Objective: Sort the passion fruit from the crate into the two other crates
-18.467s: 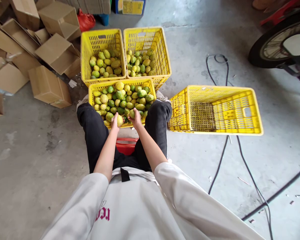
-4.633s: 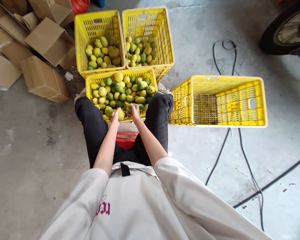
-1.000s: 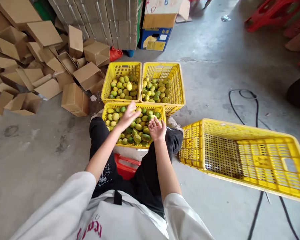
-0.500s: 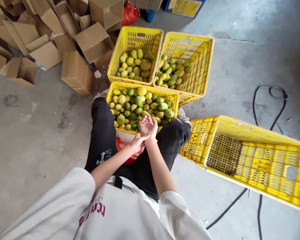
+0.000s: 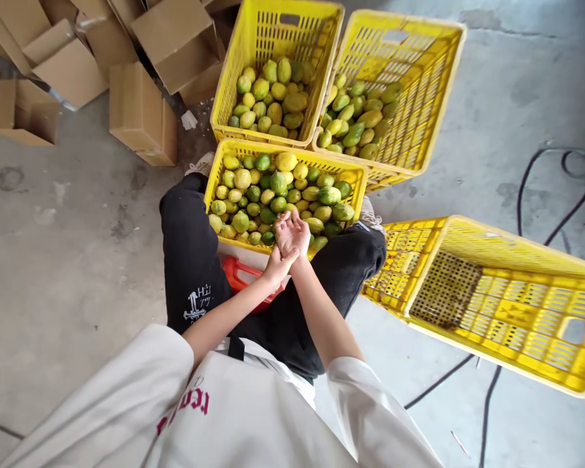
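My left hand (image 5: pixel 279 267) is wrapped around the wrist of my right hand. Palm up, my right hand (image 5: pixel 293 234) holds nothing, its fingers loosely curled and apart. Both hands are over the near edge of a low yellow crate (image 5: pixel 216 170) between my legs. Many oval fruits (image 5: pixel 266 195), yellow to dark green and some striped, fill this crate; their exact kind I cannot tell. Behind it stand two more yellow crates, the left one (image 5: pixel 224 91) and the right one (image 5: pixel 433 110), each partly filled with similar fruit.
On my right a yellow crate (image 5: pixel 504 244) lies tilted, with no fruit visible inside. Black cable (image 5: pixel 519 195) runs across the floor behind and below it. Several cardboard boxes (image 5: pixel 141 114) are heaped at the far left. Part of a red plastic seat (image 5: pixel 234 272) shows between my legs.
The view has shifted closer, and the back crates now sit higher in the picture. My left hand keeps its hold on my right wrist; the fruit looks unmoved.
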`<state>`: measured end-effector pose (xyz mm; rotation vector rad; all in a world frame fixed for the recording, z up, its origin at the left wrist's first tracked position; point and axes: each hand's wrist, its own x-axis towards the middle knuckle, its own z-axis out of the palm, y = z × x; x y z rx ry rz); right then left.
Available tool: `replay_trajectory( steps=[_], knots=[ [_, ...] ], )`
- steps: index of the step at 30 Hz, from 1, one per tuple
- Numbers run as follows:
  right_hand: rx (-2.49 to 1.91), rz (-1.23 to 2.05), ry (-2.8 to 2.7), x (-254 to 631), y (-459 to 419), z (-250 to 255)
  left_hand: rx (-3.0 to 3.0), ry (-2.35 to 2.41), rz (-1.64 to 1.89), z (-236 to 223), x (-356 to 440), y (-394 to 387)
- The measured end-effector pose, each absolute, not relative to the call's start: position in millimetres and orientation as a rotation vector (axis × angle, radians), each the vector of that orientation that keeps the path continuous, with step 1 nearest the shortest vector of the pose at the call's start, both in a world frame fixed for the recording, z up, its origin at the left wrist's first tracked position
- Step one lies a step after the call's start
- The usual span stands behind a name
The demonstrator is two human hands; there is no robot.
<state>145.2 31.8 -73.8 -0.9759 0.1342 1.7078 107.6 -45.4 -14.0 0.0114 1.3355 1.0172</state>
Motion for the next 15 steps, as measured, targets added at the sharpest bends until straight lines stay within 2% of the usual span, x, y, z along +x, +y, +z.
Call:
replay_trajectory(
  steps=[5,9,12,15],
  knots=[
    [-1.199,1.528,0.245,142.4,31.3,-99.2,-0.051,1.295,0.821,-13.3,100.2,-39.3],
    [-1.343,1.515,0.13,145.3,33.2,-119.7,-0.16,1.233,0.752,-20.4,93.8,-36.1],
    [-1.467,1.48,-0.04,145.6,36.2,-129.4,-0.191,1.165,0.726,-28.2,84.1,-31.2],
    [-1.568,1.322,-0.488,139.4,40.9,-129.2,-0.17,1.283,0.675,-34.1,68.6,-21.6]
  ],
)
